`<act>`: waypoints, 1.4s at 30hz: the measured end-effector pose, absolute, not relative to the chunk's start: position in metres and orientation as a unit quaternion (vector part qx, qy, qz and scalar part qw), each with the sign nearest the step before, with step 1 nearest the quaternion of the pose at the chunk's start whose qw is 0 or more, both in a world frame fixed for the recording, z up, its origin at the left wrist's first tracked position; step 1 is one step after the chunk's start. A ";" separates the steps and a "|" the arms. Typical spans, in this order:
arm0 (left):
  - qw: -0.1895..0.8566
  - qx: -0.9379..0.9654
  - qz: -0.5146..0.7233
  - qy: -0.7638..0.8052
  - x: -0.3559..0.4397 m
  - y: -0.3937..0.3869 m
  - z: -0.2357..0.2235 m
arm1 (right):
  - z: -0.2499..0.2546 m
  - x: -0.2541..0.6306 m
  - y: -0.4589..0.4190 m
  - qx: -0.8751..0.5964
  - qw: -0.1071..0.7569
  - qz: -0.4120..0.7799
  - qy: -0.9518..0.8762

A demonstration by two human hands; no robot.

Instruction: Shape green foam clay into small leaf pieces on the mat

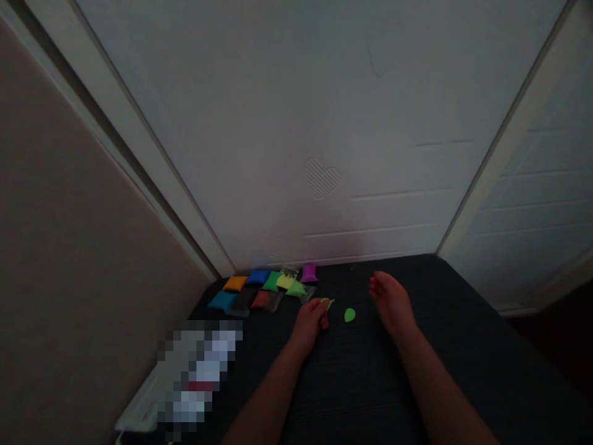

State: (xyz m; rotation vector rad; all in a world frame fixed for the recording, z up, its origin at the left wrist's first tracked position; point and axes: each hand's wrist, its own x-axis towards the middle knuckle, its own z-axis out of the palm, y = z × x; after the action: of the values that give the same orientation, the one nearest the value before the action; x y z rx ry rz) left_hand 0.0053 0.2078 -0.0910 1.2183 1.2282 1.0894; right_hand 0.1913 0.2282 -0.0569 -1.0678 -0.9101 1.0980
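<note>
My left hand pinches a small light green piece of soft clay with a thin tip sticking out to the right. On the dark table between my hands lies a flat, leaf-shaped light green clay piece, touched by neither hand. To the right of it, my right hand is held with its fingers curled together. Whatever those fingers may hold is hidden. Nearest to my left hand is an opened light green clay packet, its clear wrapper end pointing right.
Several coloured clay packets lie at the back left, among them an orange packet, a blue packet, a purple packet and a red packet. A blurred-out flat object is at the front left. A white panel rises behind the table.
</note>
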 end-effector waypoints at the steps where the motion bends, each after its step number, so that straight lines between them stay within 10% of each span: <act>1: 0.504 0.522 0.448 0.522 0.006 0.208 -0.090 | -0.059 0.197 0.232 -0.463 0.640 0.488 -0.372; 18: 0.280 0.624 0.379 0.624 0.033 0.241 -0.078 | -0.079 0.189 0.240 -0.451 0.606 0.546 -0.363; 34: 0.715 0.308 0.500 0.379 0.006 0.196 -0.073 | -0.058 0.152 0.205 -0.447 0.465 0.414 -0.642; 42: 0.760 0.269 0.516 0.291 0.000 0.190 -0.086 | -0.067 0.129 0.195 -0.488 0.416 0.266 -0.720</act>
State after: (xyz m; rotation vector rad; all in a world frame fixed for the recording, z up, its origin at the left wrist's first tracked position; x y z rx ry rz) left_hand -0.0002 0.1901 -0.0863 0.5850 0.6329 1.1227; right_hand 0.1286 0.1953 -0.0669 -1.2244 -1.8076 0.6690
